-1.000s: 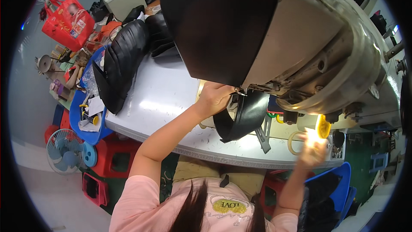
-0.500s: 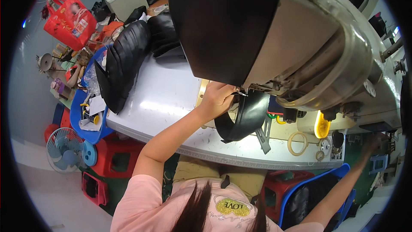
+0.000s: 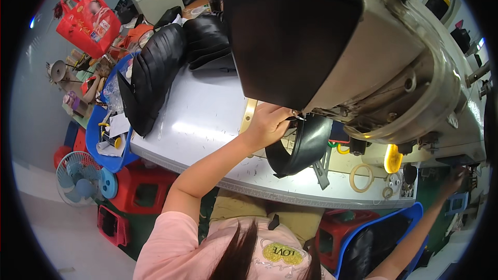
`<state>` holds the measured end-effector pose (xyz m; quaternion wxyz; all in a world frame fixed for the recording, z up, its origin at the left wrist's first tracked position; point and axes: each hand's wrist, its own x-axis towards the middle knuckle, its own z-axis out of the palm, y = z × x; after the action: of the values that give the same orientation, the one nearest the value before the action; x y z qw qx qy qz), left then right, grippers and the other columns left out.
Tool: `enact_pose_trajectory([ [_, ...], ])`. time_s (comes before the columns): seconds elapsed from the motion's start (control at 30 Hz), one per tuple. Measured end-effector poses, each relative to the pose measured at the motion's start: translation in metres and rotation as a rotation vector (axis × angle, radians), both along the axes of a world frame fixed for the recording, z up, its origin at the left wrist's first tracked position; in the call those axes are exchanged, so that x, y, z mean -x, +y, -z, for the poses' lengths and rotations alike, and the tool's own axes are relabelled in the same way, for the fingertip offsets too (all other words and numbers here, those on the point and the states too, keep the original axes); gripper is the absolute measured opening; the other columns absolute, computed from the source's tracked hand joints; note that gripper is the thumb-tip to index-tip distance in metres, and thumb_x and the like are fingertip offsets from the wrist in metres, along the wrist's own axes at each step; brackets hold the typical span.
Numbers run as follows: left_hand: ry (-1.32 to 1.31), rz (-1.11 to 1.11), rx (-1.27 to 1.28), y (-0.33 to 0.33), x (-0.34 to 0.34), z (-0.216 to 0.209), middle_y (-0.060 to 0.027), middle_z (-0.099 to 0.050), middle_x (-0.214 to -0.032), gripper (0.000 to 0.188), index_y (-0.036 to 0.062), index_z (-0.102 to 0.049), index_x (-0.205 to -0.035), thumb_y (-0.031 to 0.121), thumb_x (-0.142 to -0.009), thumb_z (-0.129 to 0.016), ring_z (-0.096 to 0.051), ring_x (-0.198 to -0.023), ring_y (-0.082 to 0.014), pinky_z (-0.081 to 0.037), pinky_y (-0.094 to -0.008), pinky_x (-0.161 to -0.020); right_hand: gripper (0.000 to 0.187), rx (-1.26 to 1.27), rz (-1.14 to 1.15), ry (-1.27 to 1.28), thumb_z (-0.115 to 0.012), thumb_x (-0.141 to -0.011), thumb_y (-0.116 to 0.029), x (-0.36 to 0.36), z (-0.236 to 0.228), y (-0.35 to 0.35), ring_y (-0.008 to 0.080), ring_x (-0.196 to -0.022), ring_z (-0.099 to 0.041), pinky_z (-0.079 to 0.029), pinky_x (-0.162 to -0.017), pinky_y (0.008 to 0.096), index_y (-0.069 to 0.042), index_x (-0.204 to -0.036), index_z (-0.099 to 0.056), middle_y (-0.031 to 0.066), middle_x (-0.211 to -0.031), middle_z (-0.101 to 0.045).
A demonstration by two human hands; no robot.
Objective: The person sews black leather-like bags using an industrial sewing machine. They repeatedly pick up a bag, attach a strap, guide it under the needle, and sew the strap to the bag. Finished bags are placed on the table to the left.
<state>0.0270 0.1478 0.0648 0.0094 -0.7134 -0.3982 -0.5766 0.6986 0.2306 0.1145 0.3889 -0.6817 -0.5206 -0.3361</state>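
A large industrial sewing machine point(image 3: 290, 41) fills the upper middle, its dark end cover hiding the needle area from above. Under its head, a curved black leather piece point(image 3: 307, 148) hangs over the machine's arm. My left hand point(image 3: 268, 124) is right beside the needle area, with thumb and fingers pinched on a small silver-tipped tool point(image 3: 300, 117); its kind is too small to tell. Far to the right, my right hand point(image 3: 456, 177) is raised by the machine's right end, below its body. Its fingers are dim, and what they touch cannot be made out.
Stacked black leather pieces point(image 3: 155, 67) lie on the white table point(image 3: 199, 119) at left. A blue bin point(image 3: 96, 142), a fan point(image 3: 80, 181) and red stools point(image 3: 137, 192) stand beyond its edge. A yellow lamp point(image 3: 392, 158) and a ring point(image 3: 361, 178) are at right.
The whole view has shifted slightly, so the machine appears farther right. My left hand keeps its pinch beside the leather. My right hand, smeared before, shows a little more sharply now.
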Motion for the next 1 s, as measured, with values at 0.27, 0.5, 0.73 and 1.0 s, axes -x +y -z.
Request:
enact_pose_trajectory([
  [0.27, 0.004, -0.017, 0.013, 0.001, 0.001, 0.005, -0.0086, -0.06, -0.071, 0.016, 0.0005, -0.059, -0.074, -0.011, -0.063, -0.059, -0.058, -0.065, -0.0245, -0.045, -0.0313, -0.057, 0.024, 0.154, -0.663, -0.217, -0.044, -0.077, 0.01, 0.255, 0.019, -0.112, 0.031, -0.089, -0.057, -0.046, -0.078, 0.037, 0.002, -0.093, -0.06, 0.0147, -0.098, -0.061],
  [0.5, 0.015, 0.02, -0.015, -0.002, 0.001, 0.007, -0.0107, -0.059, -0.078, 0.019, 0.0012, -0.06, -0.078, -0.011, -0.063, -0.059, -0.058, -0.066, -0.0246, -0.046, -0.0305, -0.056, 0.023, 0.133, -0.668, -0.115, -0.044, -0.074, 0.013, 0.272, 0.027, -0.116, 0.03, -0.086, -0.058, -0.046, -0.078, 0.0373, 0.004, -0.089, -0.059, 0.0141, -0.096, -0.061],
  [0.73, 0.05, 0.035, -0.108, -0.015, -0.002, -0.003, -0.0117, -0.056, -0.081, 0.024, 0.0007, -0.061, -0.081, -0.015, -0.063, -0.058, -0.059, -0.072, -0.0244, -0.049, -0.0296, -0.057, 0.02, 0.002, -0.753, -0.149, -0.044, -0.085, 0.003, 0.207, 0.019, -0.092, 0.0275, -0.093, -0.058, -0.045, -0.08, 0.0375, 0.002, -0.098, -0.059, 0.0123, -0.1, -0.061],
  [1.0, 0.087, 0.039, -0.153, -0.014, -0.002, -0.009, -0.0114, -0.056, -0.08, 0.022, -0.0002, -0.06, -0.08, -0.014, -0.063, -0.058, -0.059, -0.075, -0.0252, -0.049, -0.0305, -0.059, 0.041, -0.107, -0.166, 0.399, -0.045, -0.087, -0.03, 0.012, -0.113, 0.008, 0.0232, -0.082, -0.057, -0.046, -0.066, 0.031, 0.002, -0.113, -0.052, 0.0171, -0.099, -0.06],
])
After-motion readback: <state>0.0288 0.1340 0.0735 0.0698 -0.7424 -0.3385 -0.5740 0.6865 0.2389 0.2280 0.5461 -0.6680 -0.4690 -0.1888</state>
